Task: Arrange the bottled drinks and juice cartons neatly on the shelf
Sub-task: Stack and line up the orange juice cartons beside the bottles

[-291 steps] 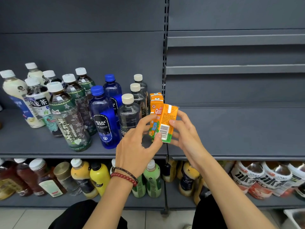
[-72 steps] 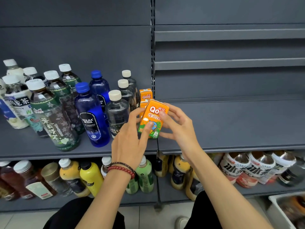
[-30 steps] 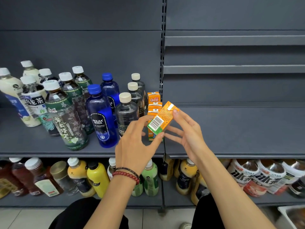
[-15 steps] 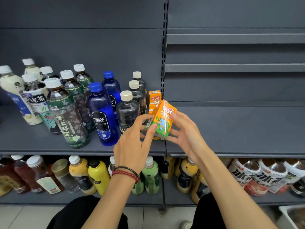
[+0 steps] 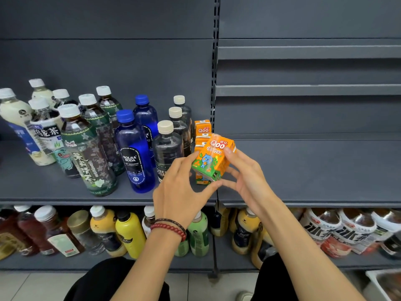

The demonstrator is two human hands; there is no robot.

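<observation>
Both hands hold a small orange Qoo juice carton (image 5: 213,158) tilted above the grey shelf (image 5: 303,170). My left hand (image 5: 182,190) pinches its lower left side with thumb and fingers. My right hand (image 5: 247,177) grips its right side, one fingertip on the top edge. Behind it more orange Qoo cartons (image 5: 202,129) stand in a row by the shelf upright. Left of them stand clear dark soda bottles (image 5: 168,146), blue Bolsa Soda bottles (image 5: 134,148) and tea bottles (image 5: 86,148).
The shelf's right half is bare grey metal, with narrow bare shelves (image 5: 308,90) above. The lower shelf holds yellow bottles (image 5: 130,233), green bottles (image 5: 198,235), dark red bottles (image 5: 32,231) and lying tea bottles (image 5: 338,231). A white bin (image 5: 384,285) sits at floor level, bottom right.
The carton has been turned in both hands: a second ago its barcode side faced me, now its printed front with the blue cartoon faces me. It stays above the shelf.
</observation>
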